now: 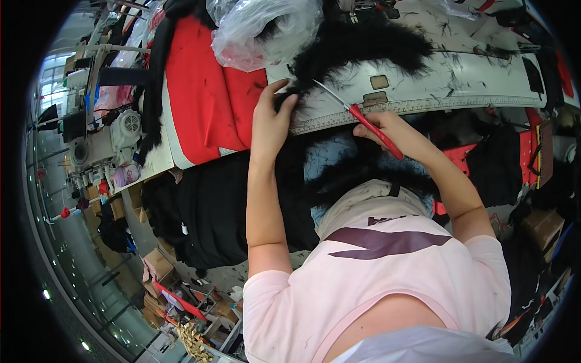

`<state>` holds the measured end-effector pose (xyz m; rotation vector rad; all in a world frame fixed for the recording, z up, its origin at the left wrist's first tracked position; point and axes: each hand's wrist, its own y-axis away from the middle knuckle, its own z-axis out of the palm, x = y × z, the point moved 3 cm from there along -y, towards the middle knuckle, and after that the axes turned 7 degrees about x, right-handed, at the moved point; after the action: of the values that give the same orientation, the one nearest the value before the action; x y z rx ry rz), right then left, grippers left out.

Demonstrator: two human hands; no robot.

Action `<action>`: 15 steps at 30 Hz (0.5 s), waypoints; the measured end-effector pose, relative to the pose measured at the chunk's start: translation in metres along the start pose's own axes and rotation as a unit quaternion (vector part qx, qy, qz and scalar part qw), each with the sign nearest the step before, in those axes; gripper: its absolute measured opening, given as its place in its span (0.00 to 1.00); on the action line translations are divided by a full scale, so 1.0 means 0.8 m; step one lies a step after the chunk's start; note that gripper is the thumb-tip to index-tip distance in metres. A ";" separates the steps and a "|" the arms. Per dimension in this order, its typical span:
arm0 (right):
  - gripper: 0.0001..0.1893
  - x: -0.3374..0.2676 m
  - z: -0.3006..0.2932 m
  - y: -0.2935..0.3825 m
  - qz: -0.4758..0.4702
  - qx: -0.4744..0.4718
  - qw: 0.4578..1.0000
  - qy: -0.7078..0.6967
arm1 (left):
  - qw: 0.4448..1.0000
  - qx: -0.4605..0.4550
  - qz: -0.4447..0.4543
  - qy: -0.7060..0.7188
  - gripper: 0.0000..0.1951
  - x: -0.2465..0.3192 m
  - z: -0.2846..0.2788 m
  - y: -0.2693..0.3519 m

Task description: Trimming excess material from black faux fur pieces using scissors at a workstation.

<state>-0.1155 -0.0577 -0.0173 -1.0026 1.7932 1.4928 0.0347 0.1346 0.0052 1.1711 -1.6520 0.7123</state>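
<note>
My left hand (268, 118) pinches the near end of a strip of black fluffy trim (363, 45) between thumb and fingers. In my right hand (395, 129) is a pair of scissors with red handles (354, 113). Their slim metal blades point up and left, the tip close to the trim by my left hand. Whether the blades are parted I cannot tell. Beneath both lies the white work table (336, 97), with a ruler scale (408, 106) along its front edge.
Red fabric (195, 90) covers the table left of my hand. A clear plastic bag (268, 34) sits behind it. Loose black fibres litter the white surface. A sewing machine motor (127, 129) stands further left. Black cloth (213, 208) hangs below the table's edge.
</note>
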 end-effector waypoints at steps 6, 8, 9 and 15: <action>0.17 -0.009 0.015 0.022 -0.033 0.014 0.993 -0.111 | 0.992 -0.066 -0.073 0.073 0.24 0.007 -0.006 0.046; 0.16 -0.011 0.027 0.019 -0.061 0.089 0.950 -0.293 | 0.983 -0.129 -0.074 0.108 0.25 0.015 0.017 0.059; 0.16 -0.011 0.030 0.016 -0.102 0.119 0.938 -0.309 | 0.980 -0.150 -0.081 0.107 0.26 0.018 0.028 0.065; 0.14 0.021 0.036 0.015 -0.143 0.171 0.923 -0.312 | 0.975 -0.191 -0.080 0.077 0.27 0.026 0.063 0.077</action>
<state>-0.1350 -0.0315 -0.0303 -0.5004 1.3107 1.0962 -0.0423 0.1068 0.0094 0.9335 -1.4638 0.3521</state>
